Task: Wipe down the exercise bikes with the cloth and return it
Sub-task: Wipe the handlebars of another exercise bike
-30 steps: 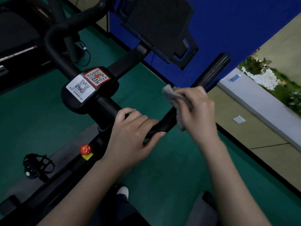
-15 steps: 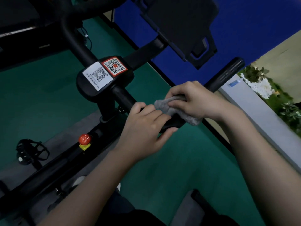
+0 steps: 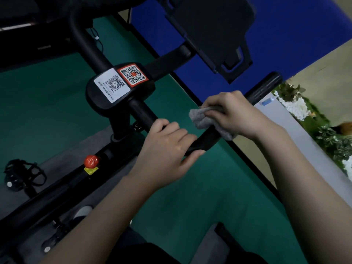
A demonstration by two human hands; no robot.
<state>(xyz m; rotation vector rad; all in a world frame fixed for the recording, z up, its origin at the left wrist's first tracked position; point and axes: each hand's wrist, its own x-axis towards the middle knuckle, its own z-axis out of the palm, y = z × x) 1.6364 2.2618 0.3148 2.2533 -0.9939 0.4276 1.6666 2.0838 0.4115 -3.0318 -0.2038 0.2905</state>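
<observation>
A black exercise bike fills the view, its handlebar running from a centre block with two QR stickers out to the right. My left hand grips the bent part of the right bar. Just beyond it my right hand presses a grey cloth around the same bar, folded over it. The bar under both hands is hidden.
A black tablet holder rises behind the bar. A red knob sits on the frame below, a pedal at the left. Green floor lies beneath, a blue wall behind, and a white ledge with plants at the right.
My right hand turned over onto the bar and wrapped the cloth around it, then slid slightly outward away from my left hand. The view drifted, so the bike sits further right.
</observation>
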